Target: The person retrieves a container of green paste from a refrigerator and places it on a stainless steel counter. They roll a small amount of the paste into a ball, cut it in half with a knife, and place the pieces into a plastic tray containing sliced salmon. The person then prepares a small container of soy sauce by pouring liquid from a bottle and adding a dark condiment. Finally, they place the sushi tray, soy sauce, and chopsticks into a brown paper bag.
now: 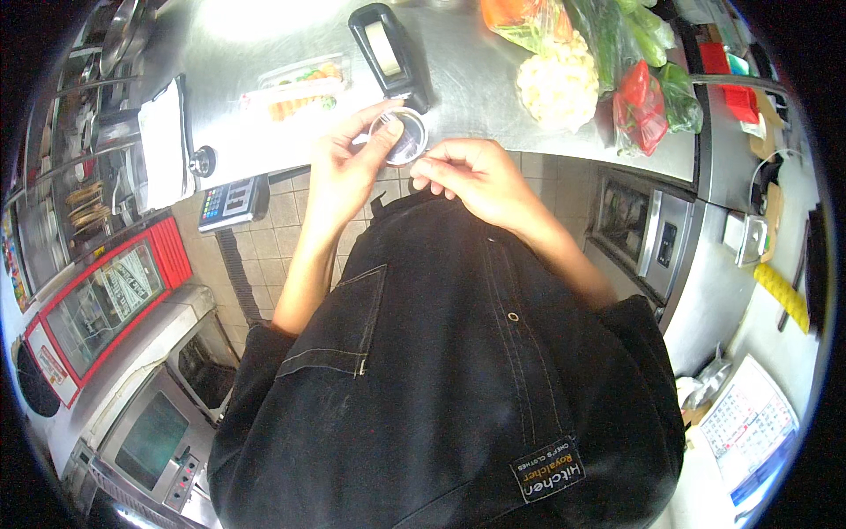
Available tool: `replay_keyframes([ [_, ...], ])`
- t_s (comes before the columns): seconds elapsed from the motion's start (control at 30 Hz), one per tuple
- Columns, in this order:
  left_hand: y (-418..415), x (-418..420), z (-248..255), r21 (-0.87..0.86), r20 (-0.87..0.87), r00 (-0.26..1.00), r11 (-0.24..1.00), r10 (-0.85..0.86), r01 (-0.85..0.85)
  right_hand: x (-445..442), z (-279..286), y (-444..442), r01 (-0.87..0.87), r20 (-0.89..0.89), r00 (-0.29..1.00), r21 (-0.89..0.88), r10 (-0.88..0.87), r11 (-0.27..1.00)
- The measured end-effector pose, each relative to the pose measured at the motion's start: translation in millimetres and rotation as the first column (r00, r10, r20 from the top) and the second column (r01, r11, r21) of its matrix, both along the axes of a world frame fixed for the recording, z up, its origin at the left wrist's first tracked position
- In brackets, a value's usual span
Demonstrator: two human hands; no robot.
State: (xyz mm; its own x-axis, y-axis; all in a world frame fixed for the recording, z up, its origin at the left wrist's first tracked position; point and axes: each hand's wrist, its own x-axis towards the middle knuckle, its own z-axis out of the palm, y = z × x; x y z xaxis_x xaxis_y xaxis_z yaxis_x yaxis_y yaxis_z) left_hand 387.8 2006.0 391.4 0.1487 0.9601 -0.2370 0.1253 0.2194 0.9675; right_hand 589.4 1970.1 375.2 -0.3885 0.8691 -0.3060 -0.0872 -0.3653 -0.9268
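My left hand (350,152) grips a small round clear container (410,137), its thumb pressed over the face and its fingers behind. Close to the container's lower right rim is my right hand (469,168), fingers curled and thumb against the index finger. Whether anything thin is pinched there cannot be told. Just beyond the left fingertips stands a black tape dispenser (390,59) with a roll of tape. To the left of it, a clear plastic tray (291,92) with orange and green food pieces lies on the steel table (456,86); glare washes out part of it.
Bagged cut pale vegetables (558,86), red peppers (640,109) and leafy greens (598,33) lie at the table's right. A clipboard with paper (165,145) and a call bell (202,161) are at left. A digital scale (231,203) sits below the table's edge.
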Motion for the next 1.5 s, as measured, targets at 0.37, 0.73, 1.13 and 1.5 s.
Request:
replay_keyframes([
  [0.37, -16.0, -8.6, -26.0, 0.066, -0.047, 0.997, 0.996, 0.059, -0.055, 7.7, 4.2, -7.5, -0.128, 0.014, 0.992, 0.103, 0.128, 0.986],
  [0.73, -22.1, 4.0, -21.4, -0.037, 0.156, 0.985, 0.997, 0.077, -0.073, 1.7, -21.3, 11.3, 0.099, -0.100, 0.991, 0.065, -0.092, 0.993],
  [1.13, 6.1, 45.1, -89.6, 0.031, 0.060, 0.990, 0.992, -0.125, 0.123, 32.4, -53.4, 28.3, -0.017, 0.385, 0.871, 0.642, -0.304, 0.766],
  [1.5, 18.0, 95.7, -143.8, -0.131, 0.013, 0.997, 0.989, 0.070, -0.068, 76.0, -133.6, 52.6, -0.135, 0.611, 0.681, 0.646, -0.404, 0.751],
])
